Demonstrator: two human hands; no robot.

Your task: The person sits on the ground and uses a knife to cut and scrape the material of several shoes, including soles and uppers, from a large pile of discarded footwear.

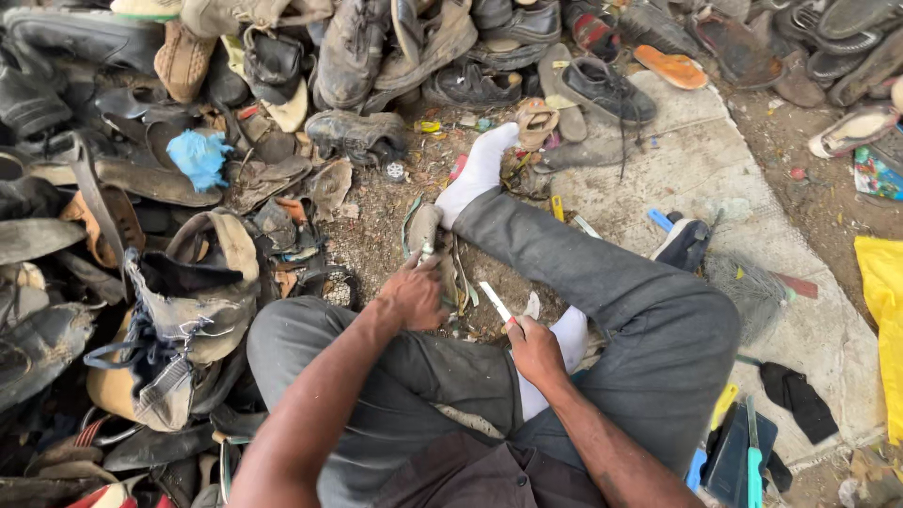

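Observation:
I sit on the ground with my legs crossed, in grey trousers and white socks. My left hand (412,293) presses down on a worn greenish shoe sole (428,235) that lies on the dirt beside my socked foot (480,171). In my right hand (532,348) I grip a small knife with a pale blade (495,302), which points up and left toward the sole. The blade's tip is a short way from the sole and does not touch it.
A heap of old shoes, boots and sandals (188,141) fills the left and the top. A worn tan boot (193,301) leans by my left knee. A concrete slab (715,169) lies to the right with a brush (679,237), a yellow bag (882,320) and tools (752,452).

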